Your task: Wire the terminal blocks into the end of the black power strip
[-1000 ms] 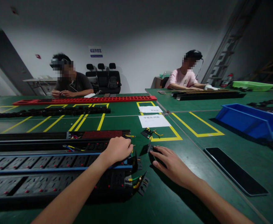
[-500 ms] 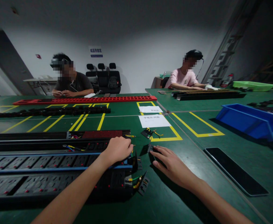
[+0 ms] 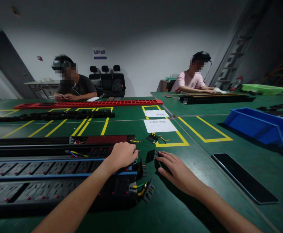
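My left hand point(image 3: 122, 157) is closed over the right end of a black power strip point(image 3: 100, 151) in the row, its fingertips curled down out of sight by some wires. My right hand point(image 3: 175, 168) is held just over the table, fingers stretched out and thumb apart. Its fingertips touch a small black end plate point(image 3: 155, 153) standing tilted on edge. Two more end plates with wires, one upper point(image 3: 144, 169) and one lower point(image 3: 149, 193), hang at the ends of the blue-edged strip point(image 3: 66, 168) and the nearest strip point(image 3: 66, 191). Both strips carry sockets and red dots.
Beyond my hands lies a plate with yellow wires point(image 3: 152, 138), near paper sheets point(image 3: 161, 125). To the right are a phone point(image 3: 244, 178) and a blue bin point(image 3: 262, 126). A red slotted rail point(image 3: 88, 104) crosses the far side, where two people sit.
The end plate at my right fingertips has tipped slightly more upright, and those fingers have shifted a little. My left hand has stayed in place.
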Motion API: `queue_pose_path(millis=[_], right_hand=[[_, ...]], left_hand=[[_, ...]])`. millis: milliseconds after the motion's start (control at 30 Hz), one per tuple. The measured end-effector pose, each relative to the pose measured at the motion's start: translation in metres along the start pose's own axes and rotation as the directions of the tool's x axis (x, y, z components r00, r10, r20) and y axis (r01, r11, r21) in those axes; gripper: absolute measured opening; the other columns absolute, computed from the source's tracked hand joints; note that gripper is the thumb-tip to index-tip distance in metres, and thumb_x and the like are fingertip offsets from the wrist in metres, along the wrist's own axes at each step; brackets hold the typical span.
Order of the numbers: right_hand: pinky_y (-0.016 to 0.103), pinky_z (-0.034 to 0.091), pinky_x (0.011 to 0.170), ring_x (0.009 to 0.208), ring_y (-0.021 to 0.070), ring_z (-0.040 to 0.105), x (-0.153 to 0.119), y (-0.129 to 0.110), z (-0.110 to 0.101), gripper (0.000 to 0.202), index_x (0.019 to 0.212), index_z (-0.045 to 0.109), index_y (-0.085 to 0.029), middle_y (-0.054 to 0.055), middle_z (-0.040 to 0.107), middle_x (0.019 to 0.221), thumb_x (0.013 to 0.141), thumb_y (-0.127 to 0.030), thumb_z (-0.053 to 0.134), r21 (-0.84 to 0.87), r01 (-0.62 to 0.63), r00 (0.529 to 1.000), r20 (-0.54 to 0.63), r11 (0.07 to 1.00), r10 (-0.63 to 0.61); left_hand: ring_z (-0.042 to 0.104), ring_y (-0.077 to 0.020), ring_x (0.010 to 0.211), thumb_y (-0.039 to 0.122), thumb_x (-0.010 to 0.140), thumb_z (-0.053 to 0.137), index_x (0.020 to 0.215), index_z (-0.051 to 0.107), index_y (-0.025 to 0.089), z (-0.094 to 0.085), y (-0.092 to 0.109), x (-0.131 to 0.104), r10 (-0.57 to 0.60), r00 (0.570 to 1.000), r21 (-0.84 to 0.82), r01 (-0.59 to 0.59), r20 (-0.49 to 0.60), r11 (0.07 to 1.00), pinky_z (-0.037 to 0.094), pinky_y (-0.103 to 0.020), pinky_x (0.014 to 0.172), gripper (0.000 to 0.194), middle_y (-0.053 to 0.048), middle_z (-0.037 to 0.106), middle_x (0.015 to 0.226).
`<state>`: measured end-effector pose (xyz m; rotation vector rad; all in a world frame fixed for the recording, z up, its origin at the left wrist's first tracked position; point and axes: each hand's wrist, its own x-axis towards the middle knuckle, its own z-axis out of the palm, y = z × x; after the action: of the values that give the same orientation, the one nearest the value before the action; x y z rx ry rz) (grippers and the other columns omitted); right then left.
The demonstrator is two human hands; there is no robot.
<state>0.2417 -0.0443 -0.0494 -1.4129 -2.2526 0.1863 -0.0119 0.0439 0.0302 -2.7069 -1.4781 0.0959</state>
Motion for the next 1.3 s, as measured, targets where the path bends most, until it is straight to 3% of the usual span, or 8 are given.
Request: queue_pose_path(millis=[367,900,1300], right_hand=[[0.055,0.049,0.109,0.131,0.0307,0.059,-0.0004,0.0014,0.0019,0.033,0.132,0.068,-0.027,0.011,0.065,0.141,0.102,-0.034,0.055,0.005,0.005,0.999,-0.039,1.000,-0.004],[0.054,0.047,0.114,0.135,0.0311,0.056,0.0001,0.0002,0.0004,0.037,0.135,0.066,-0.021,0.013,0.063,0.144,0.103,-0.035,0.055,-0.021,0.008,1.000,0.010,1.000,-0.008],[0.055,0.048,0.112,0.135,0.0310,0.057,-0.0006,0.0012,0.0006,0.037,0.136,0.066,-0.024,0.012,0.063,0.144,0.102,-0.035,0.056,-0.008,0.010,1.000,-0.004,1.000,-0.010]], left_hand=[[0.073,-0.0316,0.084,0.040,0.100,0.040,0.090,0.071,0.018,-0.0014,-0.0003,-0.0004,-0.003,1.000,-0.043,0.003,0.005,0.999,0.053,-0.043,0.076,0.039,-0.015,0.075,0.090],[0.074,-0.0330,0.086,0.039,0.101,0.040,0.092,0.073,0.018,-0.0008,-0.0004,-0.0001,0.004,1.000,-0.022,-0.004,0.004,1.000,0.055,-0.044,0.076,0.040,-0.015,0.076,0.092],[0.072,-0.0317,0.084,0.039,0.101,0.040,0.092,0.072,0.019,-0.0017,-0.0004,-0.0005,-0.003,1.000,-0.040,0.003,0.010,0.999,0.054,-0.044,0.076,0.039,-0.014,0.075,0.090]])
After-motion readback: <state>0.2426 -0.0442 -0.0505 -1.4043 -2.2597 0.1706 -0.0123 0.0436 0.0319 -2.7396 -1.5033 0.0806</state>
